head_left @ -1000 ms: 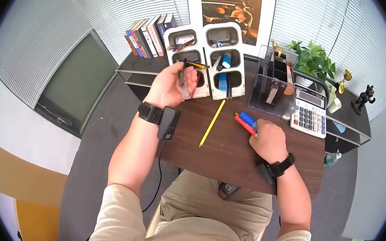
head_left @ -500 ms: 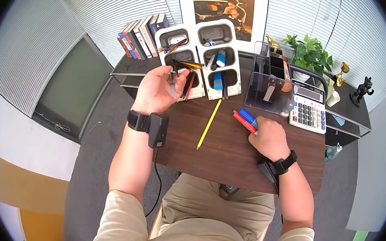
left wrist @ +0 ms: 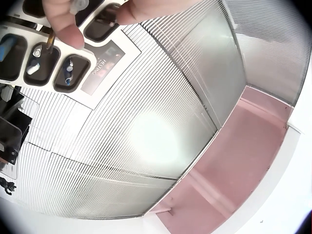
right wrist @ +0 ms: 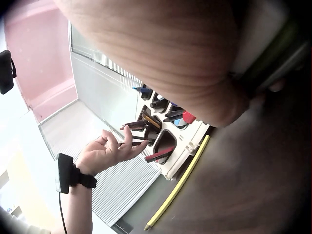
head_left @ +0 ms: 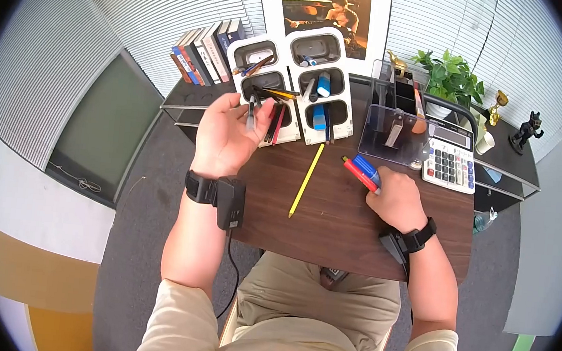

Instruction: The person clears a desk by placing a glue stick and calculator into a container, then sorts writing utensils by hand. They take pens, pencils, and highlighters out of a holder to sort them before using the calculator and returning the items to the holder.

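- One red marker (head_left: 361,176) plus blue marker (head_left: 366,166), side by side, jutting from right hand (head_left: 396,199); fingers curled round them, probably bunched so one fist manages both.
- Left hand (head_left: 223,137) palm up beside left tray (head_left: 290,137); slim pen (head_left: 251,118) held loosely among fingers, thumb apart, maybe for easy turning.
- Yellow pencil (head_left: 306,180) loose on tabletop (head_left: 336,227), near right tray (head_left: 314,137).
- Compartments face the person, presumably for easy reach.

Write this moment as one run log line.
left hand: holds slim grey pen near white plastic organizer | right hand: grips blue marker, red marker | yellow pencil: on brown desk
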Tool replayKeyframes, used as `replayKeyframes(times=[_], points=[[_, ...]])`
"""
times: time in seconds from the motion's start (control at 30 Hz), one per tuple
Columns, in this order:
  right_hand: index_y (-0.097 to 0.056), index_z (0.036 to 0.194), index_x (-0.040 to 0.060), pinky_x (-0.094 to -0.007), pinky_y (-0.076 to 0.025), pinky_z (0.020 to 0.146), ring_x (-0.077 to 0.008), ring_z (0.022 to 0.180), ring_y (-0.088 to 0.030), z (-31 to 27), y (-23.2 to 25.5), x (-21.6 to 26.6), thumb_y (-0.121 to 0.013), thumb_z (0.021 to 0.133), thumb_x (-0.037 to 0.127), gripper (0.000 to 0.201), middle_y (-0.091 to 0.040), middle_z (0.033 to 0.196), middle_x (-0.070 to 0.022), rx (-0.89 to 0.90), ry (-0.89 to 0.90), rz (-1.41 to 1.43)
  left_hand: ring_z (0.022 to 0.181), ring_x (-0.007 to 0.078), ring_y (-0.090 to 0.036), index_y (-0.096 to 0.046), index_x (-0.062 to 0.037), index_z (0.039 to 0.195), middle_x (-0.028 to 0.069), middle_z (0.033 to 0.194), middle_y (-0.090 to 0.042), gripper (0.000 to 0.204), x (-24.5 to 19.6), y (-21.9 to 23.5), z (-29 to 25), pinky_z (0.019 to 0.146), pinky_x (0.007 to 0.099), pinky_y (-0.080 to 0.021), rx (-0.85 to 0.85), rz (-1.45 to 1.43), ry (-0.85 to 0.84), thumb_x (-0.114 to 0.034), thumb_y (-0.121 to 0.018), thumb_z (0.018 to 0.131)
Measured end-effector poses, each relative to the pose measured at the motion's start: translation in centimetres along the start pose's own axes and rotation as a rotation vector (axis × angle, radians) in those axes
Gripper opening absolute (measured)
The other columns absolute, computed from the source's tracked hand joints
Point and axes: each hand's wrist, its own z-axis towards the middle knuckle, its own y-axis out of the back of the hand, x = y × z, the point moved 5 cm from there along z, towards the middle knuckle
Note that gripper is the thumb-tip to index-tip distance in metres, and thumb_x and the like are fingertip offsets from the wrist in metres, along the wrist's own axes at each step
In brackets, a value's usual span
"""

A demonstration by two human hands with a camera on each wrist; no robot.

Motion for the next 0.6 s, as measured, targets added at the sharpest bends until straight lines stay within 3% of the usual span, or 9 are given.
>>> replayKeyframes(times=[0.07,0.2,0.4,0.47,0.53,0.6], points=[[-0.061,0.084,0.0018,-0.0501,-0.053,0.071,-0.0415,0.077,-0.065,0.1,-0.1,-0.2,-0.064,0.073,0.011,0.015,-0.065,0.075,-0.0224,-0.002,-0.001,0.006,0.110,0.0348,-0.060,-0.035,0.0116,0.133,0.0233,0.128,-0.048,0.044,-0.2,-0.1,-0.2,0.076,0.0321,-0.057,-0.020,-0.031,-0.054,-0.013,-0.045,0.098],[-0.061,0.085,0.0018,-0.0507,-0.053,0.072,-0.0422,0.077,-0.065,0.1,0.1,-0.3,-0.065,0.073,0.012,0.016,-0.065,0.075,-0.0232,-0.012,-0.001,0.021,0.108,0.0347,-0.061,-0.036,0.0102,0.131,0.0215,0.131,-0.047,0.040,0.6,1.4,1.2,0.081,0.0345,-0.059,0.071,-0.012,0.004,-0.008,-0.046,0.097],[-0.060,0.085,0.0017,-0.0510,-0.052,0.072,-0.0426,0.076,-0.064,0.2,-0.1,-0.3,-0.064,0.073,0.011,0.016,-0.065,0.075,-0.0235,-0.017,0.012,0.031,0.100,0.0290,-0.066,-0.042,0.0098,0.123,0.0197,0.120,-0.056,0.027,0.8,2.5,1.3,0.082,0.0335,-0.061,0.016,-0.012,0.017,-0.003,-0.042,0.099],[-0.060,0.085,0.0018,-0.0510,-0.052,0.071,-0.0425,0.076,-0.064,0.2,-0.1,-0.3,-0.064,0.073,0.011,0.016,-0.065,0.075,-0.0231,-0.013,0.007,0.029,0.091,0.0241,-0.068,-0.046,0.0091,0.120,0.0168,0.108,-0.063,0.024,1.8,3.9,1.2,0.079,0.0310,-0.061,0.109,-0.062,0.200,-0.002,-0.043,0.099],[-0.060,0.084,0.0019,-0.0509,-0.052,0.071,-0.0425,0.077,-0.064,0.2,-0.1,-0.4,-0.064,0.073,0.011,0.015,-0.065,0.075,-0.0226,-0.014,-0.004,0.030,0.083,0.0147,-0.067,-0.052,0.0020,0.120,0.0089,0.103,-0.068,0.024,2.7,3.2,-1.9,0.066,0.0245,-0.057,-0.001,0.137,0.070,-0.006,-0.042,0.100],[-0.059,0.082,0.0021,-0.0510,-0.052,0.071,-0.0422,0.076,-0.065,0.1,-0.3,-0.4,-0.064,0.073,0.010,0.014,-0.065,0.075,-0.0218,-0.033,0.033,0.023,0.078,0.0120,-0.065,-0.054,-0.0014,0.123,0.0077,0.106,-0.069,0.026,3.5,3.2,-3.9,0.058,0.0225,-0.051,0.117,0.270,0.031,-0.012,-0.043,0.102]])
